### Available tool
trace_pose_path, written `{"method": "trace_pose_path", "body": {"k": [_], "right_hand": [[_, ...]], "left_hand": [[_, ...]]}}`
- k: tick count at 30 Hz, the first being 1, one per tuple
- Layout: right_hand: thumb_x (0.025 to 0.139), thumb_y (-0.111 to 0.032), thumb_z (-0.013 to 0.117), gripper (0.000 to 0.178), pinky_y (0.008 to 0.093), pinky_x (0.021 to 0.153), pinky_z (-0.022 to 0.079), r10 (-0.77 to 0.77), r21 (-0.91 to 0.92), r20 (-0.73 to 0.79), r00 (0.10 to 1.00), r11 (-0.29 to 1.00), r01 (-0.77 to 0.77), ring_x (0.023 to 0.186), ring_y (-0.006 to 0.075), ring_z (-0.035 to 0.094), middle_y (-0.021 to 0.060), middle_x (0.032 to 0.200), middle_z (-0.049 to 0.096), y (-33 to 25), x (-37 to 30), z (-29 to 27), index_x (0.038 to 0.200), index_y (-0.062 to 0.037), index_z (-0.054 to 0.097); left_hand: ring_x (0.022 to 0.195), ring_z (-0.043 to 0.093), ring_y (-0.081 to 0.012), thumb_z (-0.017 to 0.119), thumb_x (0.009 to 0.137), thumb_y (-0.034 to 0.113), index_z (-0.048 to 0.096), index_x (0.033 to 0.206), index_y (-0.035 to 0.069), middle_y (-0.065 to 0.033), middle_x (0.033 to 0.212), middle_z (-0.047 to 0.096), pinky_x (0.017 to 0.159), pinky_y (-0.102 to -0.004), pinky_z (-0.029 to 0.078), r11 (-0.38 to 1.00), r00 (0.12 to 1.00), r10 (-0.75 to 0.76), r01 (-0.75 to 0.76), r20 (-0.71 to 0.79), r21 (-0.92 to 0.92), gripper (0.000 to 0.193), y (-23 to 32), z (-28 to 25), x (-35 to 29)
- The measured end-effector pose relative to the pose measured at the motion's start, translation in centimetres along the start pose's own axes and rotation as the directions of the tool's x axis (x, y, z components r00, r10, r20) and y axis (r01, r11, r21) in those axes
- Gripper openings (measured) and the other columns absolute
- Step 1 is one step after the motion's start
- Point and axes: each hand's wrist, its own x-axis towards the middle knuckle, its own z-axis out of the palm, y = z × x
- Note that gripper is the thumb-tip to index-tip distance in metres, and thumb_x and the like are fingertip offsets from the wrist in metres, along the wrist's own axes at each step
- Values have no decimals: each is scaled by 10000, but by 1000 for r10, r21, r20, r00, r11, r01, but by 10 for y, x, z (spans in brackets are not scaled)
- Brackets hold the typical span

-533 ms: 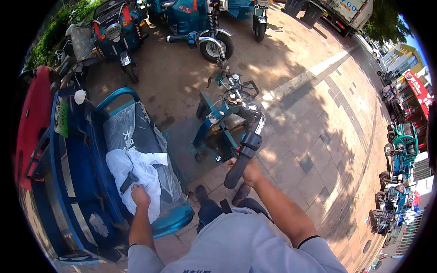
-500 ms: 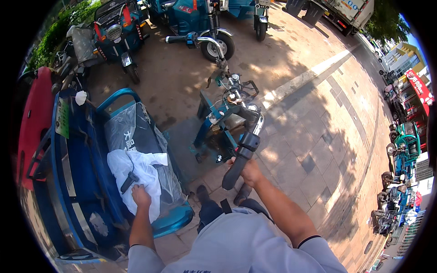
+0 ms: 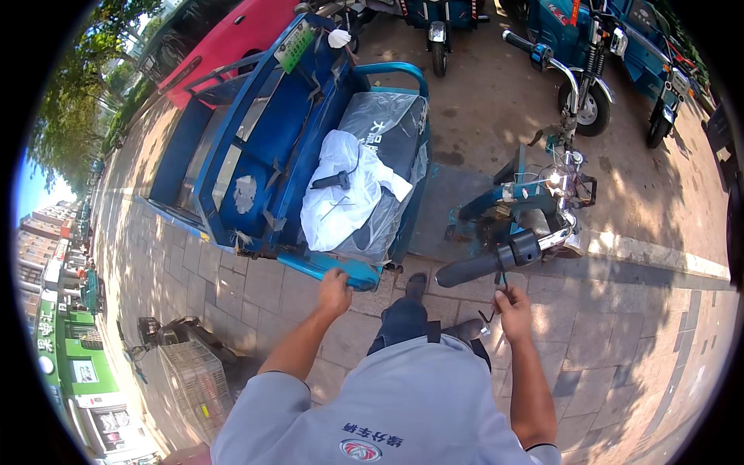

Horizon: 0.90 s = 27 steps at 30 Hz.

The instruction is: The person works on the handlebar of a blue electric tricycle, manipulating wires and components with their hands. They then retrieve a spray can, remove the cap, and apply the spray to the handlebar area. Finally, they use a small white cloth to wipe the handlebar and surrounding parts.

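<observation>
My right hand (image 3: 513, 311) is just below the black handlebar grip (image 3: 474, 268) of a blue tricycle, its fingers pinching a thin black cable (image 3: 488, 318) that appears to hang from the grip. My left hand (image 3: 335, 294) is curled at the end of the blue seat rail (image 3: 341, 273); what it holds, if anything, is hidden. On the seat (image 3: 387, 116), wrapped in clear plastic, lies a crumpled white bag (image 3: 332, 211). A second black grip (image 3: 332, 181) with a thin cable rests on that bag.
Bare wiring shows around the tricycle's handlebar stem (image 3: 559, 177). Its blue cargo bed (image 3: 246, 132) stands at left. Another blue tricycle (image 3: 593, 77) is parked beyond the handlebar. Behind me on the left is a bike with a wire basket (image 3: 190, 380). Grey paving (image 3: 589, 325) lies to the right.
The view has swung to the left. My left hand has left the white bag for the seat rail. My right hand has dropped from the grip to the cable below it.
</observation>
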Motion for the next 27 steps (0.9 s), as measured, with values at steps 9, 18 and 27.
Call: {"method": "trace_pose_path", "body": {"k": [9, 18, 27], "right_hand": [[973, -42, 620, 179, 281, 650, 518, 81, -231, -186, 979, 965, -124, 713, 137, 655, 81, 863, 722, 0, 6, -26, 1130, 26, 673], [1006, -121, 640, 116, 301, 566, 516, 56, -319, -18, 998, 946, -59, 657, 172, 681, 87, 821, 717, 1, 53, 7, 1025, -22, 696], [992, -121, 671, 51, 270, 574, 490, 246, -527, 487, 838, 848, 57, 647, 139, 638, 45, 784, 674, -11, 122, -4, 1008, -75, 655]], "left_hand": [[1185, 619, -407, 713, 890, 163, 703, 1206, 45, -200, 1248, 653, 992, -498, 515, 981, 877, -5, 98, 481, -169, 338, 18, 37, -41], [1086, 693, -410, 722, 915, 243, 702, 1238, 42, -227, 1125, 736, 918, -479, 557, 880, 833, -335, 444, 441, -170, 381, -47, 80, -75], [1088, 695, -437, 703, 890, 263, 750, 1116, 29, -241, 1130, 737, 914, -518, 558, 461, 490, -740, 868, 460, -184, 329, 123, 156, -313]]}}
